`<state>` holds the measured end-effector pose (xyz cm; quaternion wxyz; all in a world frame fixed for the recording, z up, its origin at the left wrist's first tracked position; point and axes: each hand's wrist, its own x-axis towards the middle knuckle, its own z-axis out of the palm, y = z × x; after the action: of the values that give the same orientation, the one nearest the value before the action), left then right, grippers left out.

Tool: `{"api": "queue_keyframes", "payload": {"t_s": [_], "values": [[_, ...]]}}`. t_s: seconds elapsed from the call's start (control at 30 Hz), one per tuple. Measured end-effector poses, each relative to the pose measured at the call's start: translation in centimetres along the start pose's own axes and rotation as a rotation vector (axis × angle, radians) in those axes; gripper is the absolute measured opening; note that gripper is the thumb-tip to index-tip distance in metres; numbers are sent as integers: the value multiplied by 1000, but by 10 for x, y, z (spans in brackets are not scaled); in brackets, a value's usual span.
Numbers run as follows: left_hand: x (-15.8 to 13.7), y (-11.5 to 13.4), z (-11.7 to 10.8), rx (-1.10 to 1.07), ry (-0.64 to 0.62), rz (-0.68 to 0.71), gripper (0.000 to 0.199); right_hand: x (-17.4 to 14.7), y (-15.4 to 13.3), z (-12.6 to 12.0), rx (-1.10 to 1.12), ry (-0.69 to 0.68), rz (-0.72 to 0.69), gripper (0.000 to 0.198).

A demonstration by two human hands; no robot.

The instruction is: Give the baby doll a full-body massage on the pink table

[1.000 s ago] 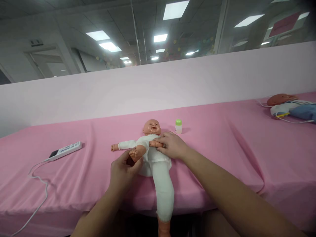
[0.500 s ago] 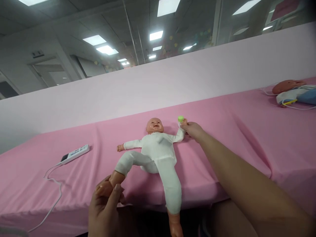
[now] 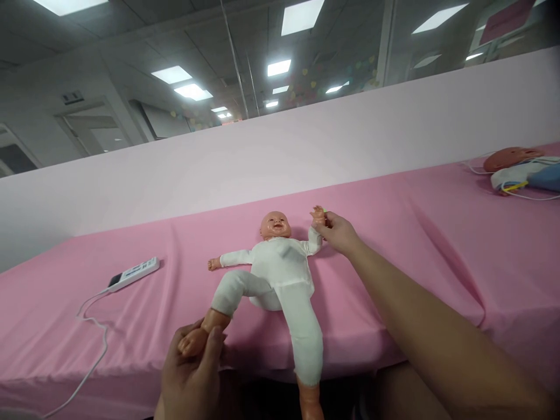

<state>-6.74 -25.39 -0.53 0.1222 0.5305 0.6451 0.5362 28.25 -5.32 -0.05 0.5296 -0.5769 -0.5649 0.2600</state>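
A baby doll (image 3: 282, 262) with a white cloth body lies on its back on the pink sheet (image 3: 376, 280), its feet towards me. My left hand (image 3: 192, 364) is closed around the doll's foot on the left, and that leg is bent at the knee. With fingers and thumb, my right hand (image 3: 339, 232) grips the doll's raised forearm near the wrist. Just behind that doll hand, a sliver of a light green object shows, mostly hidden. The other doll arm stretches out to the left, and the straight leg hangs over the front edge.
To the left lies a white handheld device (image 3: 135, 274) with a dark end and a white cable (image 3: 105, 344) running off the front. A second doll (image 3: 511, 160) in white and blue lies far right among thin tubes. A low white wall (image 3: 245, 157) stands behind, with glass above.
My right hand has drawn the doll's arm slightly inward and tilted its hand, now covering most of the green-capped object. My left hand with the foot has shifted a little to the right.
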Motion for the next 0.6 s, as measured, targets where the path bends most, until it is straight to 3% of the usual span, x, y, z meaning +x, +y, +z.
{"api": "queue_keyframes", "payload": {"t_s": [0.1,0.23,0.33,0.43,0.6], "values": [[12,20,22,21,-25,-24,44,-16,-18,9,-85,-113,-217,41],[32,45,55,147,-100,78,30,-30,-36,17,-326,-281,-425,40],[44,54,75,185,-197,122,32,-35,-41,23,-543,-350,-472,24],[48,56,86,202,-208,120,28,-37,-42,28,-650,-353,-512,24],[45,54,79,186,-181,104,34,-34,-41,26,-505,-302,-452,26]]}}
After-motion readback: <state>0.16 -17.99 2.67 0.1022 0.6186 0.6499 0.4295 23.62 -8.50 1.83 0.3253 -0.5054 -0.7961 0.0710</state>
